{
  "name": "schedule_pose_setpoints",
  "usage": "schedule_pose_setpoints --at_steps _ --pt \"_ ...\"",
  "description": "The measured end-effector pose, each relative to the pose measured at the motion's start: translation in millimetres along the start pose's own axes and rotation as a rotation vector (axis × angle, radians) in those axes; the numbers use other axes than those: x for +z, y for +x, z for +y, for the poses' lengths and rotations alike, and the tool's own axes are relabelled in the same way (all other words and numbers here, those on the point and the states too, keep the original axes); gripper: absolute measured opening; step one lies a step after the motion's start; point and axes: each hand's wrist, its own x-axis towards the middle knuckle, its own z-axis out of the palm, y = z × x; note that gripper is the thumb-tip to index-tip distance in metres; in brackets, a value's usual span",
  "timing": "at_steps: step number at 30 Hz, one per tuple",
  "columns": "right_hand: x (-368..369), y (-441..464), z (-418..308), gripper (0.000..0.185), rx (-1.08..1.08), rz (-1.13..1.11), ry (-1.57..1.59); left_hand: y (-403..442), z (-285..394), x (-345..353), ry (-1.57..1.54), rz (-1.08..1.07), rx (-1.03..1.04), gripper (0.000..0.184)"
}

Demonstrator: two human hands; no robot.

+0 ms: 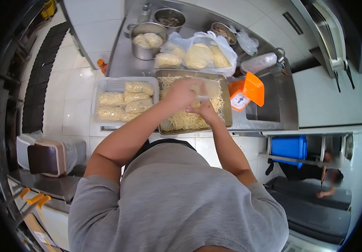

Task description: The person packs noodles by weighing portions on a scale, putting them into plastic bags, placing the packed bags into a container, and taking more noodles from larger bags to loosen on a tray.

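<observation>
Over a metal tray (228, 115) of loose noodles (189, 121), both my hands are close together. My left hand (183, 93) is smeared by motion, its fingers closed at a translucent plastic bag (208, 88). Just below and to the right, my right hand (205, 110) is curled against the bag's lower side, with a finger or thumb pointing left. What the bag contains is too blurred to tell. Left of the tray, a white plastic basket (95, 101) holds several clear bags of noodles (110, 99).
An orange kitchen scale (240, 100) stands right of the tray, by a sink (269, 112). Behind are bagged noodles (198, 56), a steel pot (146, 52), another pot (169, 26) and a bowl (223, 33). A person (330, 178) is at the right, near a blue bin (289, 149).
</observation>
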Motion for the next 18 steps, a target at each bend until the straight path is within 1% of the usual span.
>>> schedule_pose_setpoints --at_steps 1,3,6,7,9,10,12,13,15,16,18 --pt "7 5 7 0.071 0.092 -0.062 0.089 -1 3 -2 -0.026 -0.042 -0.001 0.046" --pt "5 24 3 0.052 0.416 -0.236 0.426 -6 8 -7 -0.077 -0.146 -0.014 0.048" --pt "19 29 -52 0.033 0.054 0.076 0.385 -11 25 -38 -0.005 0.133 0.051 0.049" --pt "17 35 -42 0.025 0.017 0.129 0.285 -17 32 -46 -0.066 0.188 -0.009 0.05" --pt "10 37 -65 0.02 -0.177 0.152 0.16 -28 40 -60 -0.194 0.297 -0.128 0.054" --pt "8 37 -80 0.018 -0.273 0.156 0.093 -28 36 -66 -0.432 0.097 -0.259 0.052" --pt "10 28 -99 0.018 -0.589 0.171 -0.113 -27 23 -73 -0.897 -0.306 -0.518 0.049" --pt "13 24 -104 0.018 -0.75 0.178 -0.215 -23 10 -69 -0.939 -0.286 -0.455 0.047" --pt "23 18 -103 0.016 -0.689 0.295 -0.21 -17 -18 -57 -1.024 -0.249 -0.333 0.043" --pt "25 17 -103 0.015 -0.661 0.352 -0.211 -18 -10 -49 -1.0 -0.167 -0.334 0.038" --pt "21 17 -115 0.012 -0.494 0.408 -0.159 -25 11 -25 -0.948 -0.006 -0.336 0.03"
